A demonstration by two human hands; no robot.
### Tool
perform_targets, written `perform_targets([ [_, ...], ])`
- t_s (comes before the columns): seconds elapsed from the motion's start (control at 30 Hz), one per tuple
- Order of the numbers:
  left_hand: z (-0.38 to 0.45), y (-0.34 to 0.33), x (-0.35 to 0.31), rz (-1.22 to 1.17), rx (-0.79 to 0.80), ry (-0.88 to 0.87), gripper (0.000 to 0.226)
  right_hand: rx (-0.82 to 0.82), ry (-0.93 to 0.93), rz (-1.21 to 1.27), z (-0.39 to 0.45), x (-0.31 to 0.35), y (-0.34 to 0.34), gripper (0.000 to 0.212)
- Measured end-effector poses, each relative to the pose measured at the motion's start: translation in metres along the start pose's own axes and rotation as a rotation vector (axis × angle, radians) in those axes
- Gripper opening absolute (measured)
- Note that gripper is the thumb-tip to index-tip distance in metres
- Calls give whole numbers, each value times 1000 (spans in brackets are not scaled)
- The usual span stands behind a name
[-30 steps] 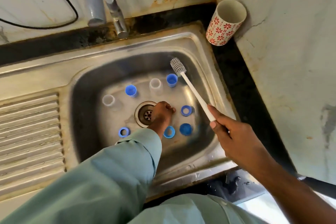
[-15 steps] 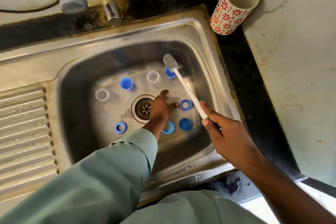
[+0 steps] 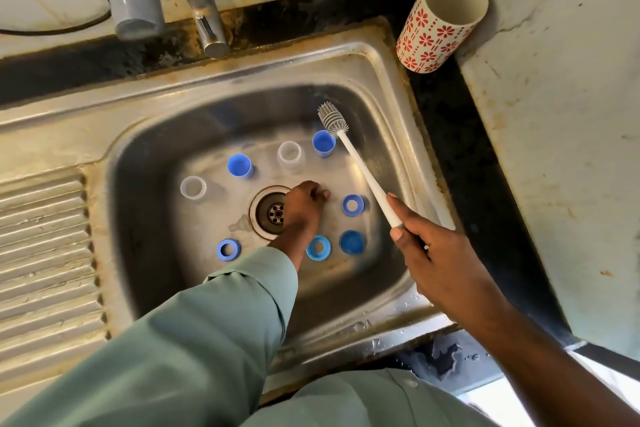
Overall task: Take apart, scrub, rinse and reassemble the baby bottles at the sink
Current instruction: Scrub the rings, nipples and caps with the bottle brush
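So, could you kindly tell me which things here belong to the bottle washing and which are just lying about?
Belonging to the job:
- bottle brush, held by right hand
- clear bottles
- blue caps
- blue rings
- sink
- tap
- left hand, by the drain

Lying about:
- flowered cup
- black cable

Three blue rings (image 3: 228, 249); three blue caps (image 3: 239, 166); two clear bottles (image 3: 193, 187).

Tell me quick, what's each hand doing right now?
Left hand: fingers curled on the sink floor; holding anything cannot be told.
Right hand: holding the bottle brush.
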State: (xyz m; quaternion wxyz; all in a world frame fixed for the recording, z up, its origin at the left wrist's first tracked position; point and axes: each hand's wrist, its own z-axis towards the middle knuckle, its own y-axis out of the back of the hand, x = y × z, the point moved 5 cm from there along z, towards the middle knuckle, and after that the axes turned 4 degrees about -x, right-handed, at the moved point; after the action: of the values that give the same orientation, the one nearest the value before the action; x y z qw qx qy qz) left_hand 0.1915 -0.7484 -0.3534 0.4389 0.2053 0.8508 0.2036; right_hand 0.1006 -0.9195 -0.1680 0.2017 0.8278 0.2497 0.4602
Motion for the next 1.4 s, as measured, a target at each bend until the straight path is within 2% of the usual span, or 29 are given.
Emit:
perform_targets([
  [0.13,7,-7,-5,-341,-14,248,17,-10,2,-3,2,0,3,45],
  [0.23,7,-5,-5,-234,-54,219,15,-10,0,-2,3,0,5,46],
  [0.33,0,-2,0,-250,-72,203,20,1,-4,2,4,0,6,46],
  [0.47,-8,2,0,-150,-51,142,17,9,2,-7,7,-1,5,47],
  [0.53,-8,6,-3,-16,-59,70,19,8,2,-13,5,-2,5,47],
  [0.73,-8,6,-77,280,-79,-406,22,-14,36,-18,7,0,5,47],
  [0.8,-2,1,-104,411,-62,-405,38,-32,59,-26,8,-1,7,47],
  [0.9,19,-9,-118,561,-26,-280,55,-60,78,-31,7,-2,12,47],
  [0.97,32,-14,-111,678,48,-245,58,-74,82,-15,5,-3,16,48],
  [1.03,36,-13,-104,676,67,-230,49,-93,83,4,2,-4,20,47],
  [1.1,38,-12,-102,527,13,-259,36,-103,87,18,-1,-3,25,47],
  [1.13,36,-10,-103,372,-21,-234,31,-107,92,22,-3,-3,27,47],
  [1.2,26,2,-104,-114,-118,-88,30,-119,104,43,-10,-3,32,46],
  [1.27,4,26,-105,-768,-222,130,32,-114,143,52,-21,0,37,47],
  [1.3,-7,34,-103,-1039,-195,241,31,-107,183,43,-27,3,39,48],
  [1.33,-19,43,-103,-1265,-103,326,25,-102,240,25,-35,7,40,49],
  [1.4,-44,72,-107,-1555,36,371,11,-95,347,-19,-54,15,40,50],
])
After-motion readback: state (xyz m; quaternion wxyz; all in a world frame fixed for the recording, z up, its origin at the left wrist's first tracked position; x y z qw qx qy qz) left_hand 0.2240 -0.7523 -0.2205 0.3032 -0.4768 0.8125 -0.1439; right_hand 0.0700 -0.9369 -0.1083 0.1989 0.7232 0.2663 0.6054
